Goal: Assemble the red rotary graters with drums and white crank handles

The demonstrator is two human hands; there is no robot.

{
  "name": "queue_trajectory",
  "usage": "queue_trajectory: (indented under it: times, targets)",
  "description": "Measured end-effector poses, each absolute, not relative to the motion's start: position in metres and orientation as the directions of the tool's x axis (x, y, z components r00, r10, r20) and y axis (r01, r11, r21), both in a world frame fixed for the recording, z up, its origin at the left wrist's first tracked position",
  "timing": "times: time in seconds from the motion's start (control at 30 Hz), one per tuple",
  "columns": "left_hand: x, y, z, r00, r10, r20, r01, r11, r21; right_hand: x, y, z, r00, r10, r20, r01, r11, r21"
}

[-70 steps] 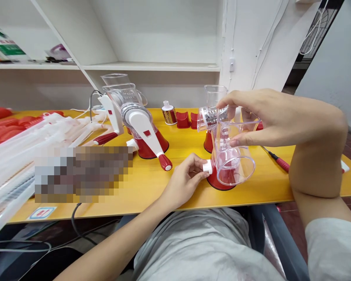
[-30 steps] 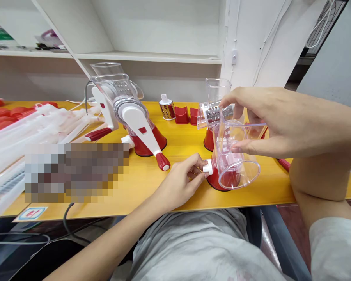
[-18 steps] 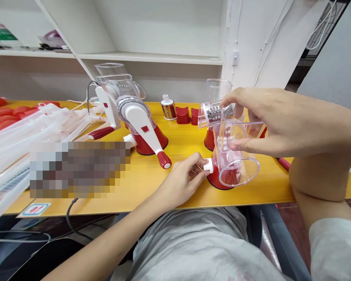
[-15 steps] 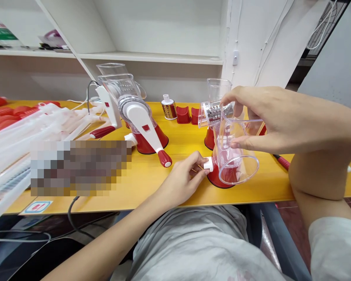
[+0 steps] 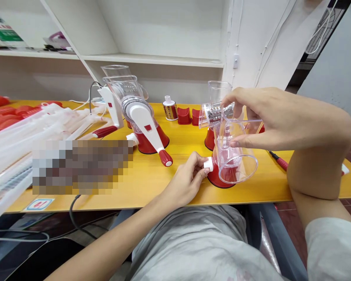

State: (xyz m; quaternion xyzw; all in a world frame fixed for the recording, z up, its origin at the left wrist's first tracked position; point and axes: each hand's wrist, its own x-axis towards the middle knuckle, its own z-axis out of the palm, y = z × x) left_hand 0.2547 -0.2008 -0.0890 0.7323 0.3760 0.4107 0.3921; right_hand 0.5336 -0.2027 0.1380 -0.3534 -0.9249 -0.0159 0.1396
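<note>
1. The clear grater housing (image 5: 235,154) stands on its red suction base (image 5: 219,180) close to the front edge of the yellow table (image 5: 152,187), right of the middle, with its wide mouth turned toward you.
2. Your right hand (image 5: 269,117) grips the housing's upright chute from above, thumb on the near wall and fingers over the far side.
3. Your left hand (image 5: 187,179) pinches the white knob (image 5: 207,164) on the base's left side between thumb and fingertips.
4. Just behind stands a second grater (image 5: 213,113) with a metal drum.
5. A finished grater with a white crank (image 5: 148,130) sits well to the left.
6. A red-handled screwdriver (image 5: 277,160) lies near the right end, partly under your forearm.
</note>
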Motion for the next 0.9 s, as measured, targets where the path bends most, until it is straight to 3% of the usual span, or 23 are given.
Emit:
queue_trajectory:
  times: [0.33,0.57,0.9]
  targets:
    - [0.256,-0.191,-0.088,0.328,0.926,0.190,0.141,-0.246,0.959,0.536,-0.198,0.138,-0.720,0.644,0.259,0.646,0.758,-0.089]
    - [0.258,-0.196,-0.077,0.359,0.904,0.234,0.420,-0.380,0.824,0.537,-0.196,0.135,-0.723,0.629,0.284,0.627,0.771,-0.112]
    - [0.260,-0.190,-0.075,0.353,0.905,0.238,0.599,-0.414,0.685,0.535,-0.196,0.133,-0.704,0.645,0.298,0.637,0.759,-0.138]
